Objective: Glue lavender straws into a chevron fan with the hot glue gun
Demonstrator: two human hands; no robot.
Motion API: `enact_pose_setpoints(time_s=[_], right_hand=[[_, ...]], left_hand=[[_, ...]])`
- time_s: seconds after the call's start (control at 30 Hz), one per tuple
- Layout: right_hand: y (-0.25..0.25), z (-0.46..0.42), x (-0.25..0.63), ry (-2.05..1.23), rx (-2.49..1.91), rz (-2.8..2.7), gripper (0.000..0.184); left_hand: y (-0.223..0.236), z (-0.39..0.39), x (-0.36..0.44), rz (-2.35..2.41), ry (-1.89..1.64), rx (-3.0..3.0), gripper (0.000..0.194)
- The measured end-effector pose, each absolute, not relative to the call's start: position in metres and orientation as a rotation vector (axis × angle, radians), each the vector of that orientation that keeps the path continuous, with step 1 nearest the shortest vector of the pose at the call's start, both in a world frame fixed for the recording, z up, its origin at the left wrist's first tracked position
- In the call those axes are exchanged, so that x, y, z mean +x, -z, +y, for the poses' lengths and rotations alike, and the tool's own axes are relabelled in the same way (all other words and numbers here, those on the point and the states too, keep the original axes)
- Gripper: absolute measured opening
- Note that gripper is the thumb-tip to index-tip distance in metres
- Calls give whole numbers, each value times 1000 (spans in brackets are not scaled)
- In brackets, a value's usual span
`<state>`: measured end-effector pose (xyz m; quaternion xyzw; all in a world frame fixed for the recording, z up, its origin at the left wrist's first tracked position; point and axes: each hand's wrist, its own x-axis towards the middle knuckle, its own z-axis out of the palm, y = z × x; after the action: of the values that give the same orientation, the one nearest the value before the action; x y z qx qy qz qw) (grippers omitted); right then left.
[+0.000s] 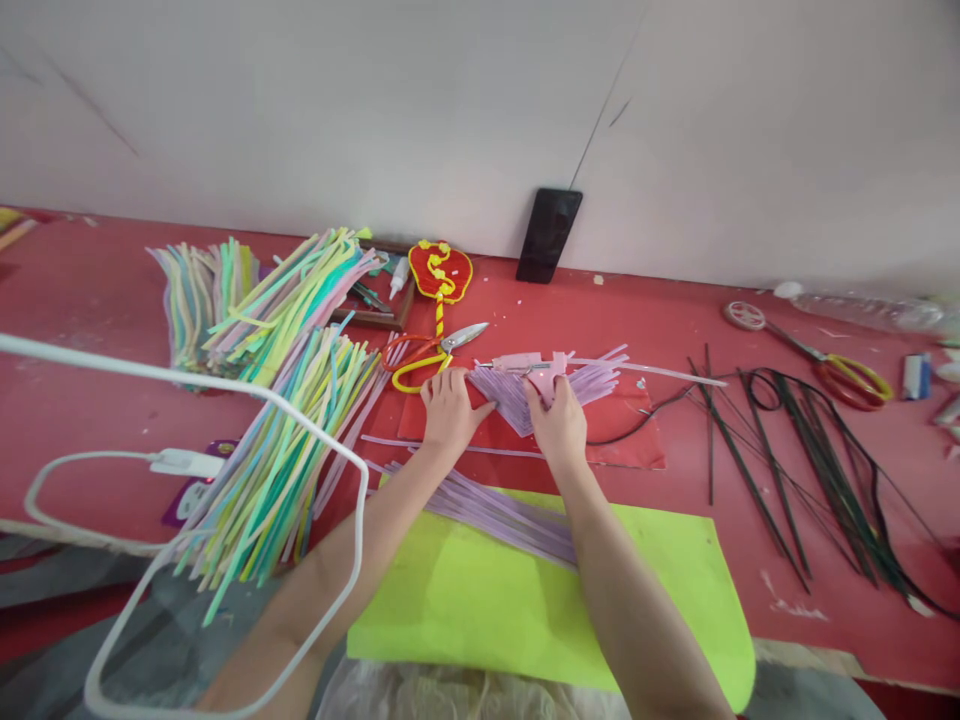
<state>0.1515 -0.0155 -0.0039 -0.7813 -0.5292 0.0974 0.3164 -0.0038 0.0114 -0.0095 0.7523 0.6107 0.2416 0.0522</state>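
Note:
Slightly left of centre, my left hand (450, 412) grips the left side of a V-shaped piece of lilac pipe cleaners (514, 405), its thumb stretched along the edge. My right hand (561, 425) is closed around the handle of a pink hot glue gun (517, 363), whose nozzle points left above the lilac piece. Red sheet (622, 430) lies beneath that work. Nearer me, loose lilac pipe cleaners (502, 520) rest on a yellow-green sheet (465, 600), partly hidden by my right forearm.
Multicoloured pipe cleaners (300, 450) are heaped left, beside a power strip (191, 497). A white cable (300, 405) crosses the left foreground. Scissors (442, 352) lie beyond my left hand; another pair (825, 360) lies right, near dark green stems (825, 470). A phone (550, 235) leans on the wall.

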Motion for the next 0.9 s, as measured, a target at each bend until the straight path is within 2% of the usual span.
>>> enact_pose_setpoints(time_s=[0.9], right_hand=[[5,-15,153,-291,-2050,-1360,51]], left_hand=[[3,11,-5,1845,-575,2381,54]])
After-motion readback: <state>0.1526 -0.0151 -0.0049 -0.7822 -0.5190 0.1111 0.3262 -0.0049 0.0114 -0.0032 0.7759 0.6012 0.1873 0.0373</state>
